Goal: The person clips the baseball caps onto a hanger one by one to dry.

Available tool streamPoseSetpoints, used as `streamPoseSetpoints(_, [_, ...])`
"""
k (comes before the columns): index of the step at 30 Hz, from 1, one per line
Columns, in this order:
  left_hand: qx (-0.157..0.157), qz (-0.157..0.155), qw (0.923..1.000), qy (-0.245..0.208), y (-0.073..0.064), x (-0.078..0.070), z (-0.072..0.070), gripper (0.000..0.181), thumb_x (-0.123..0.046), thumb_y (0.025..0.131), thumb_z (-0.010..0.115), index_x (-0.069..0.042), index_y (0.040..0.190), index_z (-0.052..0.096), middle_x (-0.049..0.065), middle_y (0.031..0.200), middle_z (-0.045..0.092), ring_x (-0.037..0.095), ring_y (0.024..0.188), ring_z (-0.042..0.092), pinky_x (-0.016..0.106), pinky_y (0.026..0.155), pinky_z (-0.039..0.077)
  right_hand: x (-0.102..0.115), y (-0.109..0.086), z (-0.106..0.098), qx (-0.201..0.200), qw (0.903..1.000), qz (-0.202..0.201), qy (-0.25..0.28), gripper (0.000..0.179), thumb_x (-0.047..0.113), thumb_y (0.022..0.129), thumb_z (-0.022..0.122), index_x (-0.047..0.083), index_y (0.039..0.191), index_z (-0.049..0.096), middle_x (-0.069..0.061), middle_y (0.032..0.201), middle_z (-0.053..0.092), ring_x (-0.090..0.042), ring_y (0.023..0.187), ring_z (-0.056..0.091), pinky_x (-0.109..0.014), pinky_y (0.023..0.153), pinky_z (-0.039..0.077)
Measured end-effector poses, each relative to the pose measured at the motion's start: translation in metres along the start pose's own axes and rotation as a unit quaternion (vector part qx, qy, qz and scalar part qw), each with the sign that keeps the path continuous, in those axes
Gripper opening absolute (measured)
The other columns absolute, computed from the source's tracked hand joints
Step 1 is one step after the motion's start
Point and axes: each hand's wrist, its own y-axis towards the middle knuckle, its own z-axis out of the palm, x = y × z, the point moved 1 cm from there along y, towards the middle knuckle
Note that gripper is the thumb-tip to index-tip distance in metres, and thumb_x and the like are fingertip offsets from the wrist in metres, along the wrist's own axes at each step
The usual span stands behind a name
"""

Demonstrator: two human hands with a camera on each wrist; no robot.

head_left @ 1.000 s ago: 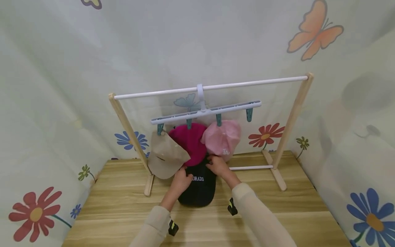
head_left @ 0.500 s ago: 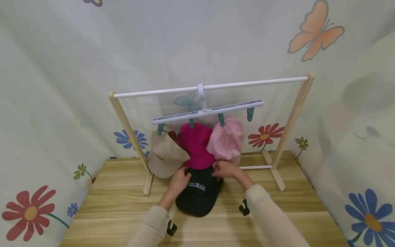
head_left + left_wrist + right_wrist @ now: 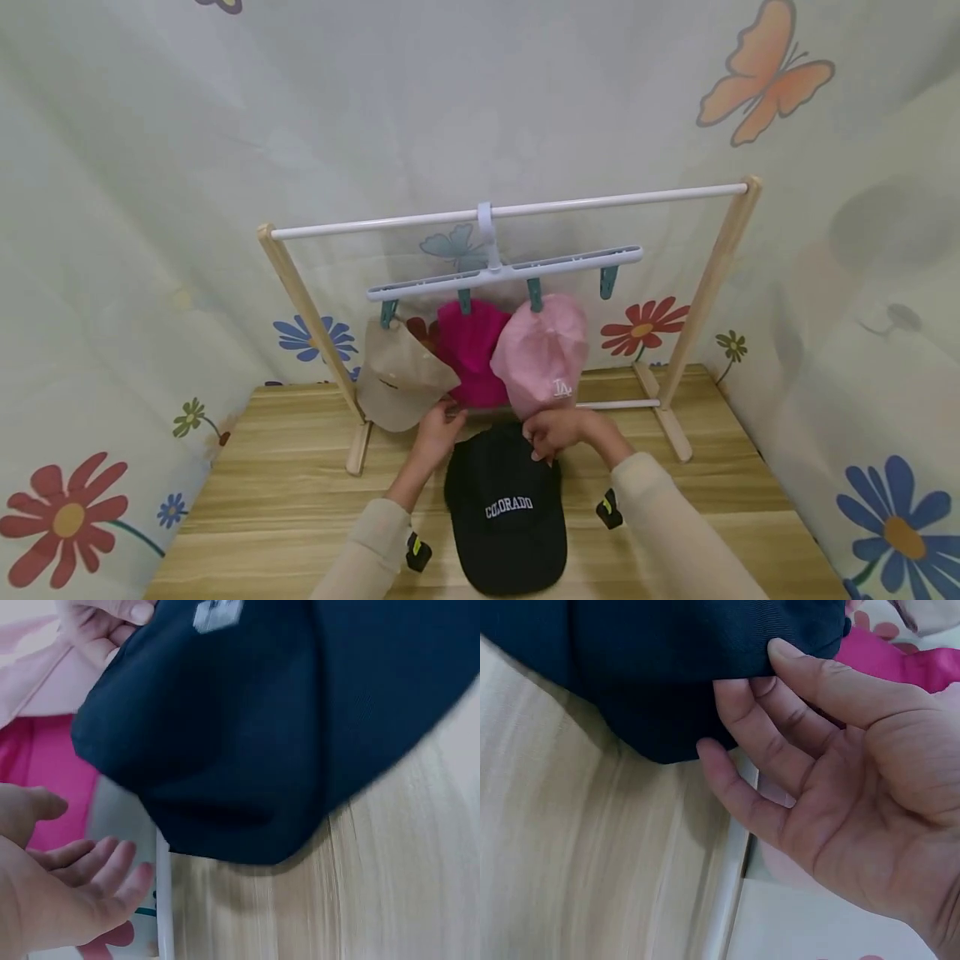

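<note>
A black baseball cap [image 3: 506,500] lettered COLORADO hangs brim toward the person, low over the table. My right hand [image 3: 562,431] pinches its back edge; in the right wrist view the thumb lies on top and the fingers [image 3: 761,739] are underneath. My left hand [image 3: 437,437] is apart from the black cap, near the beige cap [image 3: 405,375]; the left wrist view shows its fingers [image 3: 112,874] loosely bent with nothing in them. A magenta cap [image 3: 472,350] and a pink cap [image 3: 540,350] with LA on it hang beside the beige one from green clips.
A pale clip hanger [image 3: 510,271] hooks over the white rail [image 3: 615,202] of a wooden-legged rack. The rightmost green clip [image 3: 608,282] bears no cap. A white lower bar [image 3: 618,405] runs behind the caps above the wood-grain table [image 3: 300,500]. Floral curtains surround it.
The black cap has come out from among the hanging caps, toward the person and right, in the right hand. The left hand has let go of it. The hanging caps have swayed.
</note>
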Motion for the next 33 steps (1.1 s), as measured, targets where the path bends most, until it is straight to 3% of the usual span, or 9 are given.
streamPoseSetpoints(4, [0.043, 0.009, 0.9981, 0.043, -0.002, 0.001, 0.002, 0.031, -0.012, 0.102, 0.058, 0.01, 0.123, 0.062, 0.023, 0.114, 0.069, 0.035, 0.106, 0.066, 0.045, 0.089, 0.054, 0.0, 0.0, 0.005, -0.014, 0.9997, -0.009, -0.019, 0.011, -0.001, 0.093, 0.068, 0.002, 0.091, 0.057, -0.011, 0.072, 0.065, -0.046, 0.079, 0.07, -0.054, 0.071, 0.057])
streamPoseSetpoints(8, [0.084, 0.019, 0.9949, 0.054, -0.005, 0.001, 0.005, 0.028, -0.015, 0.102, 0.058, 0.006, 0.12, 0.065, 0.019, 0.113, 0.069, 0.03, 0.104, 0.065, 0.044, 0.09, 0.053, 0.003, 0.002, 0.006, -0.027, 0.9989, -0.016, -0.035, 0.009, -0.001, 0.092, 0.069, 0.0, 0.094, 0.059, -0.012, 0.072, 0.066, -0.045, 0.078, 0.07, -0.049, 0.065, 0.056])
streamPoseSetpoints(16, [0.113, 0.03, 0.9905, 0.072, -0.013, -0.002, 0.004, 0.027, -0.021, 0.102, 0.061, 0.0, 0.116, 0.068, 0.014, 0.112, 0.071, 0.028, 0.102, 0.068, 0.043, 0.088, 0.055, 0.004, 0.007, 0.007, -0.063, 0.9962, -0.05, -0.033, 0.015, 0.003, 0.093, 0.068, -0.003, 0.105, 0.063, -0.013, 0.077, 0.069, -0.038, 0.075, 0.07, -0.032, 0.063, 0.055])
streamPoseSetpoints(21, [0.15, 0.033, 0.9848, 0.081, -0.018, -0.005, 0.003, 0.032, -0.029, 0.102, 0.061, -0.002, 0.117, 0.069, 0.013, 0.112, 0.071, 0.027, 0.099, 0.068, 0.042, 0.085, 0.055, 0.005, 0.008, 0.006, -0.101, 0.9912, -0.07, -0.051, 0.02, 0.009, 0.095, 0.069, -0.004, 0.11, 0.066, -0.009, 0.084, 0.071, -0.029, 0.076, 0.07, -0.025, 0.066, 0.053])
streamPoseSetpoints(27, [0.172, 0.032, 0.9799, 0.096, -0.02, -0.003, 0.005, 0.04, -0.034, 0.101, 0.062, -0.001, 0.123, 0.068, 0.013, 0.118, 0.07, 0.027, 0.106, 0.065, 0.046, 0.092, 0.053, 0.007, 0.014, 0.008, -0.132, 0.9839, -0.076, -0.094, 0.029, 0.02, 0.094, 0.074, 0.001, 0.115, 0.069, -0.007, 0.104, 0.073, -0.016, 0.092, 0.069, -0.025, 0.075, 0.055])
streamPoseSetpoints(33, [0.181, 0.045, 0.9792, 0.08, -0.02, -0.001, 0.006, 0.035, -0.029, 0.102, 0.061, -0.001, 0.122, 0.068, 0.013, 0.119, 0.07, 0.027, 0.108, 0.065, 0.046, 0.093, 0.052, 0.003, 0.019, 0.014, -0.145, 0.98, -0.088, -0.104, 0.037, 0.023, 0.092, 0.076, -0.001, 0.12, 0.068, -0.013, 0.113, 0.071, -0.029, 0.103, 0.069, -0.033, 0.083, 0.057])
